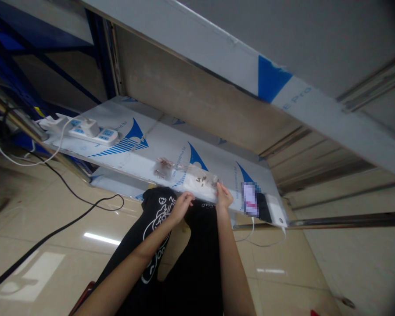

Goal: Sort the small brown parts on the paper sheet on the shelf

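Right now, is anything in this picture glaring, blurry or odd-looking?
Head view: bright streaks of reflected light on the tiled floor; head view again: the plastic bag is soft, its dark contents too blurred to identify; same head view: the lit screen breaks into coarse blocks, and the right-hand corners darken.

Two hands [183, 205] [225, 196] — one white packet [195, 182], seemingly — one phone [249, 199].

Dark specks [198, 179] on white packet [191, 183], blurred
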Action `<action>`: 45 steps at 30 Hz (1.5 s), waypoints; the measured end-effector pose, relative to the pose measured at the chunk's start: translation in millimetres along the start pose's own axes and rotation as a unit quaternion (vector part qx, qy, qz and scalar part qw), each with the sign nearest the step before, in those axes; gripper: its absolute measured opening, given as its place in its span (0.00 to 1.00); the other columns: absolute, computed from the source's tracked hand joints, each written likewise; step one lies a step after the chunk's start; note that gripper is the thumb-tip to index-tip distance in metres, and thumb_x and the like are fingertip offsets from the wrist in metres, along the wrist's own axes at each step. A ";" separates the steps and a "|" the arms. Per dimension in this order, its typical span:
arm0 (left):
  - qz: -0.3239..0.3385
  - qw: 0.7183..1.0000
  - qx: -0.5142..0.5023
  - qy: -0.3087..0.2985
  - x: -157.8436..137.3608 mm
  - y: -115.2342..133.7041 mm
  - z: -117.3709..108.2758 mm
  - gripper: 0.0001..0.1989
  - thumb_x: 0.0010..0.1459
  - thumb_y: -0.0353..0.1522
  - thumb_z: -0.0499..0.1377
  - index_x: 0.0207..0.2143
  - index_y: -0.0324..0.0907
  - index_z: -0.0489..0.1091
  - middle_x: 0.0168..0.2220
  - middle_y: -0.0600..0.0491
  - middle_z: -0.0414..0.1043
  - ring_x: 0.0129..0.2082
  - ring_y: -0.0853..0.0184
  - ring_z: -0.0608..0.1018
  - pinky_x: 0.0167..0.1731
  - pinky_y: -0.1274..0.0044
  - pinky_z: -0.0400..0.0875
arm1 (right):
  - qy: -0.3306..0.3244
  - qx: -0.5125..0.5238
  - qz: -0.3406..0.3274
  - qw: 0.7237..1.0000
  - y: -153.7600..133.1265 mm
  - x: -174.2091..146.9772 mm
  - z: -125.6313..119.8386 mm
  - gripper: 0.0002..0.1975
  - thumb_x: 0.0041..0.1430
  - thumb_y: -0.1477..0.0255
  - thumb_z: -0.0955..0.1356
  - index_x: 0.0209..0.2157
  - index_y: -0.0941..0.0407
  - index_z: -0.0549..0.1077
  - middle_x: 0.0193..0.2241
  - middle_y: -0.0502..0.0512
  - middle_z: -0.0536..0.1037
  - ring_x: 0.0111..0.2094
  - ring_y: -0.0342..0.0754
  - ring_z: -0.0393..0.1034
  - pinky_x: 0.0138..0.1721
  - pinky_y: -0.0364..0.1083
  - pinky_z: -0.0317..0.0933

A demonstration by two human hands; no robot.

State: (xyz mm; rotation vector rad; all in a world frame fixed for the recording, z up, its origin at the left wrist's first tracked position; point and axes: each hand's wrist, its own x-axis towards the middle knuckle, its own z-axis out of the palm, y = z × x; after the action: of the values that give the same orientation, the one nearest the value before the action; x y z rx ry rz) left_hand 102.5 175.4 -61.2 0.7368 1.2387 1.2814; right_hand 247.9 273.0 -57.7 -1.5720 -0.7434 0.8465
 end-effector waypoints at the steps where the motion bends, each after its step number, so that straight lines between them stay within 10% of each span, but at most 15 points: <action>1: 0.001 1.000 -0.002 0.001 0.0 0.6 0.2 0.09 0.50 0.36 0.50 0.26 0.39 0.65 0.28 0.55 0.69 0.23 0.74 0.69 0.27 0.80 0.62 | 0.000 0.000 0.001 1.000 -0.1 0.0 -0.3 0.23 0.40 0.70 0.72 0.38 0.70 0.73 0.39 0.69 0.75 0.39 0.57 0.70 0.34 0.49 0.69; 45: -0.002 1.000 0.004 -0.002 -1.9 6.3 -0.4 0.09 0.50 0.36 0.50 0.27 0.40 0.65 0.29 0.55 0.69 0.23 0.74 0.69 0.27 0.80 0.62 | 0.023 -0.029 0.007 0.999 -1.1 0.8 3.2 0.24 0.41 0.66 0.69 0.39 0.68 0.73 0.37 0.66 0.76 0.36 0.52 0.71 0.24 0.42 0.65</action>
State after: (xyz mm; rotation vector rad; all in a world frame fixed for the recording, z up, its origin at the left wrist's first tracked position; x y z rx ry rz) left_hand 100.6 174.9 -55.0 0.7421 1.2414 1.2718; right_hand 245.6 275.6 -57.0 -1.6449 -0.7319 0.8028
